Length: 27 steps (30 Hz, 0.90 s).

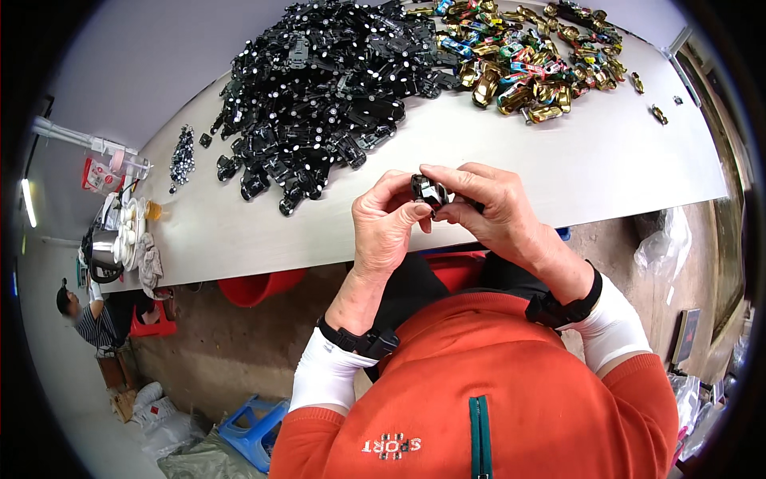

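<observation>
Both my hands meet above the near edge of the table, fingers closed around a small dark toy car part (429, 191) with a shiny surface. My left hand (387, 219) pinches it from the left between thumb and fingers. From the right, my right hand (499, 211) grips it with thumb and forefinger. The fingertips cover much of the piece, so its exact kind cannot be made out fully. Beyond my hands lies a big heap of black toy car chassis (319, 88) with small wheels. To its right is a pile of gold and coloured toy car bodies (535, 64).
A small heap of tiny silvery pieces (182, 160) lies on the white table (495, 152) at left. A kettle (105, 254), cups and a cloth (150, 267) stand at the left end. Beneath are a red basin (259, 287) and blue stool (251, 431). Another person (96, 323) sits far left.
</observation>
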{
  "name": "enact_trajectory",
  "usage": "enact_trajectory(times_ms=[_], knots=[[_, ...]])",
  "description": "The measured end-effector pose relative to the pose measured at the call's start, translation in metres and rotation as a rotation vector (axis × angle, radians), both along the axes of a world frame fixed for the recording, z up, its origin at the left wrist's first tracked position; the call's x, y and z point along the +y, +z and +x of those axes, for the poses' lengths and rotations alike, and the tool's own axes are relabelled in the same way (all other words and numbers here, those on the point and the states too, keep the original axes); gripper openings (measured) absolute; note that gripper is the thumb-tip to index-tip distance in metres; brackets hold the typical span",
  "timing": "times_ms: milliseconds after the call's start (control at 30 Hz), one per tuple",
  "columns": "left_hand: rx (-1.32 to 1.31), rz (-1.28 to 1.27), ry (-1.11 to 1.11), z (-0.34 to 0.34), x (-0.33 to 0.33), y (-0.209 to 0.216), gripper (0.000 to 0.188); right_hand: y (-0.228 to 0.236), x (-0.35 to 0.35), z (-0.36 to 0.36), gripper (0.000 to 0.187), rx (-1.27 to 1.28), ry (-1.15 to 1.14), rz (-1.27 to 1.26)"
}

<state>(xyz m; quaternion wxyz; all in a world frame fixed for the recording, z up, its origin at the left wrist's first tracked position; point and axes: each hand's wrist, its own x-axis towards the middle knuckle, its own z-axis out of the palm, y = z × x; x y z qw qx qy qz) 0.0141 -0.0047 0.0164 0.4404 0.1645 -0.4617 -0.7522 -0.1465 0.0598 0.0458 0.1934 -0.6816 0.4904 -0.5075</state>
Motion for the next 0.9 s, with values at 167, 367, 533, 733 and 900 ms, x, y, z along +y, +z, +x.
enact_trajectory(times_ms=[167, 367, 533, 733, 900], knots=[[-0.005, -0.037, 0.015, 0.0, 0.001, 0.002, 0.03, 0.006, 0.002, 0.0, 0.055, 0.039, 0.004, 0.015], [0.074, -0.129, 0.02, -0.005, 0.006, 0.009, 0.033, 0.014, 0.006, 0.0, 0.055, 0.032, 0.057, -0.073], [0.144, -0.127, -0.011, -0.004, 0.002, 0.012, 0.036, 0.016, 0.009, 0.002, 0.055, -0.048, -0.028, -0.1], [0.098, -0.143, -0.015, -0.001, -0.002, 0.012, 0.036, 0.007, 0.012, -0.001, 0.051, -0.349, 0.011, 0.05], [-0.013, -0.27, 0.0, -0.002, 0.0, 0.018, 0.035, 0.01, 0.012, -0.001, 0.053, -0.231, -0.002, 0.025]])
